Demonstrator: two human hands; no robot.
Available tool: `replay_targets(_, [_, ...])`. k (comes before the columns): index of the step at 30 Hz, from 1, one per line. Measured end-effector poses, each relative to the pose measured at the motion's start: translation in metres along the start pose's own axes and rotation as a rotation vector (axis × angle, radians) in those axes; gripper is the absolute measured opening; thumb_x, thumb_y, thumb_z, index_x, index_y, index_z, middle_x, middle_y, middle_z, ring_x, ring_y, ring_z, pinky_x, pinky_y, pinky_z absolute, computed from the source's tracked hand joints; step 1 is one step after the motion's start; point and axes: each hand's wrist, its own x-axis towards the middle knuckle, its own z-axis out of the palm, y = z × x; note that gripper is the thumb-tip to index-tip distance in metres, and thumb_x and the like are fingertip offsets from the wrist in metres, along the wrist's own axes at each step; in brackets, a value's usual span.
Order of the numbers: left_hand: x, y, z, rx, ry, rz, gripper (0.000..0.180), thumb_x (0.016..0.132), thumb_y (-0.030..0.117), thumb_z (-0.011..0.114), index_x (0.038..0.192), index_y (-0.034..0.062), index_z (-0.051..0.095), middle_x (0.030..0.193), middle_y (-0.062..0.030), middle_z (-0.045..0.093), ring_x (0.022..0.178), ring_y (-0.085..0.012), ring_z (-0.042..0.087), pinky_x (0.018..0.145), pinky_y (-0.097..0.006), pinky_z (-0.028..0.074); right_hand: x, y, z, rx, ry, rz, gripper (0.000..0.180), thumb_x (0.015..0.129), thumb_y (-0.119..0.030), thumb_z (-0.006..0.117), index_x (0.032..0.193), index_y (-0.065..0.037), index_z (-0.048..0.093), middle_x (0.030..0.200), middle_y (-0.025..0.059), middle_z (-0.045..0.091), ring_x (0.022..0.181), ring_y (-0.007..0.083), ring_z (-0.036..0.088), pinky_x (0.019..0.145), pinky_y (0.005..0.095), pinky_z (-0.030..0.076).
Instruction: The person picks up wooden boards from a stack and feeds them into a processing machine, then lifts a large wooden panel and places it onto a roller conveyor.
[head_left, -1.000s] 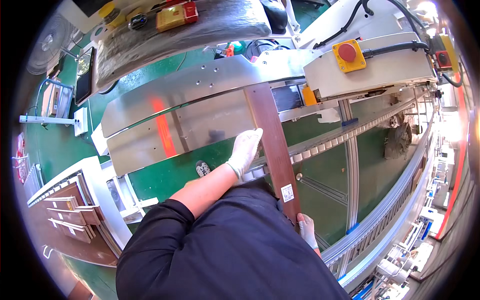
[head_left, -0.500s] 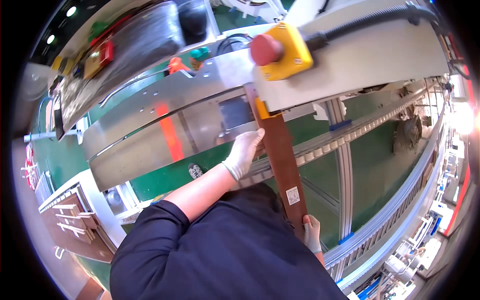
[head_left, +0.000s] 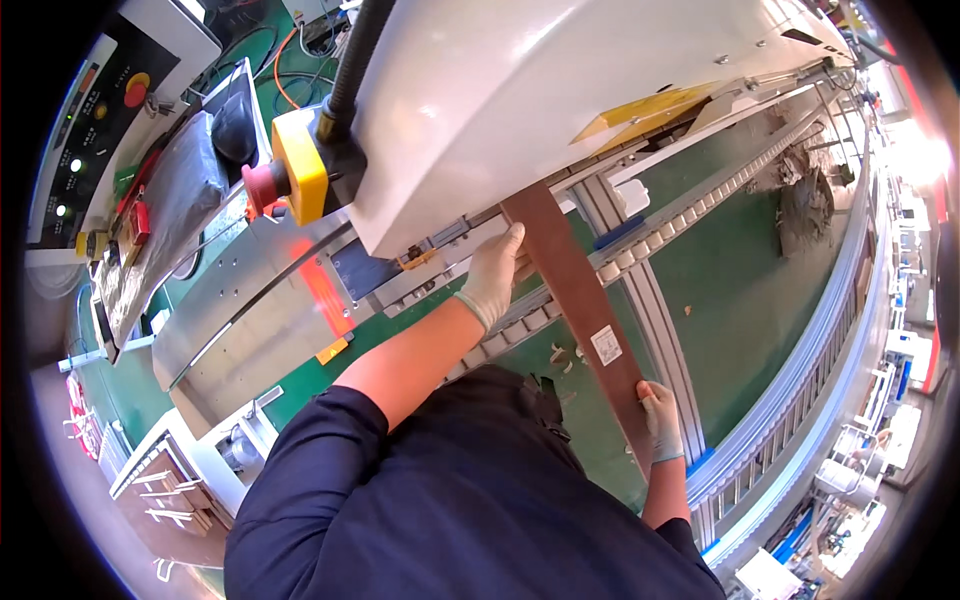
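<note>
A long brown board (head_left: 573,280) with a white printed label (head_left: 606,345) lies slantwise in front of me. Its far end meets the lower edge of a white machine housing (head_left: 500,110); whether it reaches inside, I cannot tell. My left hand (head_left: 492,272), in a pale glove, grips the board's left edge near that far end, thumb on top. Further back, my right hand (head_left: 662,420), gloved too, holds the right edge close to the near end. The fingers under the board are partly hidden.
A yellow box (head_left: 300,165) with a red push button (head_left: 262,188) sticks out from the housing's left corner. Left of it lies a metal table (head_left: 235,310) with an orange stripe. A roller rail (head_left: 640,250) runs beneath the board, and a curved conveyor (head_left: 790,400) stands at right.
The board has moved right along the housing, away from the corner with the yellow box. Both hands have stayed on it. My view has shifted, too.
</note>
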Motion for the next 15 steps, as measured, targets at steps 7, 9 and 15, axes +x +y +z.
replay_targets(7, [0.064,-0.021,0.052,0.318,-0.009,0.131,0.039,0.107,0.039,0.060,0.125,0.0046,0.065,0.113,-0.0061,0.074,0.094,-0.0178,0.071,0.080,-0.033,0.055,0.056,0.011,-0.052,-0.058,0.149,-0.065,0.048,0.102,-0.040,0.069,0.103,0.007,0.074,0.082,0.0081,0.070,0.084,0.0146,0.061,0.078,0.0343,0.051])
replay_targets(9, [0.077,-0.022,0.050,0.331,-0.041,0.060,0.040,0.108,0.040,0.057,0.124,0.0051,0.067,0.113,-0.0058,0.074,0.095,-0.0178,0.070,0.081,-0.033,0.055,0.077,-0.003,-0.064,-0.150,0.176,0.001,0.047,0.101,-0.040,0.069,0.105,0.007,0.074,0.085,0.0122,0.073,0.086,0.0184,0.065,0.081,0.0349,0.052])
replay_targets(15, [-0.003,-0.006,-0.032,1.167,-0.367,0.259,0.037,0.106,0.034,0.053,0.101,0.0010,0.069,0.093,-0.0137,0.069,0.087,-0.0223,0.063,0.082,-0.036,0.050,0.139,-0.065,-0.021,-0.721,0.882,-0.589,0.034,0.096,-0.027,0.070,0.118,-0.001,0.072,0.117,0.0200,0.071,0.105,0.0362,0.067,0.098,0.0439,0.052])
